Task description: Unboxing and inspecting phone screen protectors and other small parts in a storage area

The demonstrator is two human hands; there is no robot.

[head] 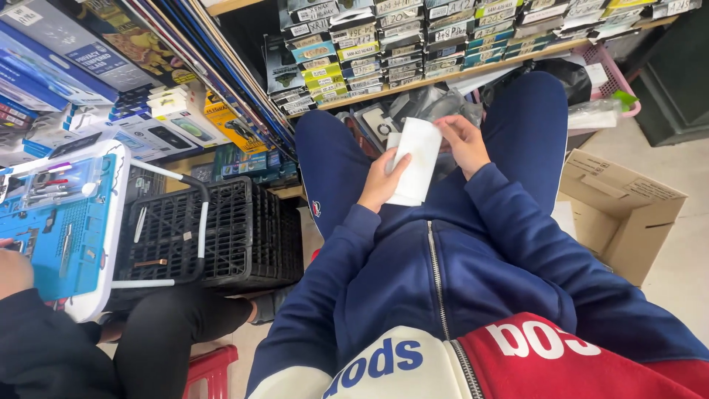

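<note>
White flat packet [415, 159] sits between both hands above the seated person's blue-trousered knees: left hand [382, 182] pinches its lower edge, right hand [464, 142] grips its top corner. At left, a black slatted crate [244, 236] stands beside a blue work tray [63, 222] holding small tools; an open cardboard box [619, 210] stands right. Shelves [443, 74] of stacked small boxes fill the back.

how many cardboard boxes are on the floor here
1: an open brown cardboard box on the floor at right, beside the person's right knee. Others may be hidden out of view.
</note>
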